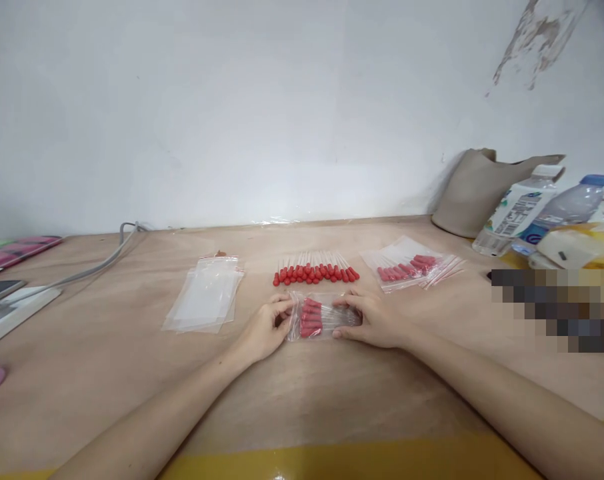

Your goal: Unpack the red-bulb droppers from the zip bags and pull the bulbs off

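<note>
A clear zip bag (327, 329) lies flat on the table in front of me, with several red-ended thin sticks (311, 319) inside, their red ends toward the left. My left hand (273, 325) pinches the bag's left edge between thumb and fingers. At the other end, my right hand (372, 321) has its thumb and fingers closed round the bag's right part. Just beyond the bag, a row of loose red-ended sticks (316, 272) lies with the red ends toward me. Flat clear bags (205, 293) are stacked to the left; filled bags (409, 267) overlap on the right.
At the back right stand a beige container (465, 193), a labelled plastic bottle (515, 210) and a blue-capped bottle (575, 203). A grey cable (95, 267) runs along the left side, near a phone (1, 291). The white wall (282, 113) bounds the table's back.
</note>
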A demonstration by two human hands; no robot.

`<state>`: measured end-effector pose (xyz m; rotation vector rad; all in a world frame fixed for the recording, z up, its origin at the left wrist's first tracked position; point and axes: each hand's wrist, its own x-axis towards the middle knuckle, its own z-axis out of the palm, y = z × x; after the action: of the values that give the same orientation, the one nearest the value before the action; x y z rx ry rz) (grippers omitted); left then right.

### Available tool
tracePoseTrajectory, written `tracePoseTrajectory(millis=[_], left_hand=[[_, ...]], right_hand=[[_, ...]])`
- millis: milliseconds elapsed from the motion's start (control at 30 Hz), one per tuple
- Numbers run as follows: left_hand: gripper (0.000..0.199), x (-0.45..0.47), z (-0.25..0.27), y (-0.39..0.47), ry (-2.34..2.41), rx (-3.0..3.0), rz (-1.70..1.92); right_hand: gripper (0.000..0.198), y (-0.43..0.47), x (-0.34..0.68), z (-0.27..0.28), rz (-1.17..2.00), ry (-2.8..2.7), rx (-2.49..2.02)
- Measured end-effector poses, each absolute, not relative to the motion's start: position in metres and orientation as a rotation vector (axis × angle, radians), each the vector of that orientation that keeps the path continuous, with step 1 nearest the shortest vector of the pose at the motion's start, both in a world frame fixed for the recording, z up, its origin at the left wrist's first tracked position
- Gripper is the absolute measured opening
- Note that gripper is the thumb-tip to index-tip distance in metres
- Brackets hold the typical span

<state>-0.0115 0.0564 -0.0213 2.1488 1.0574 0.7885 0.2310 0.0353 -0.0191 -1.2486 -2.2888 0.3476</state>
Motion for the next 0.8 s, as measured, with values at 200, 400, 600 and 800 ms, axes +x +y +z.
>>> tracePoseTrajectory(millis=[200,400,600,800], left_hand=[[0.042,-0.012,-0.016,0.057,0.940,2.050,0.667],[0.052,-0.010,-0.012,0.055,0.972,2.110,0.592],[0.043,-0.009,-0.009,0.049,0.936,2.211,0.590],[0.020,-0.007,-0.005,0.047,0.841,2.377,0.628]], right_hand=[[0.041,0.039,0.230,-0.022,0.505,-2.262,-1.227],[0.042,0.045,0.232,-0.029,0.674,-2.204,-1.207],[0.035,0.043,0.230,-0.030,0.628,-2.211,-1.183],[0.029,0.040,0.227,-0.030,0.567,-2.193,-1.174]])
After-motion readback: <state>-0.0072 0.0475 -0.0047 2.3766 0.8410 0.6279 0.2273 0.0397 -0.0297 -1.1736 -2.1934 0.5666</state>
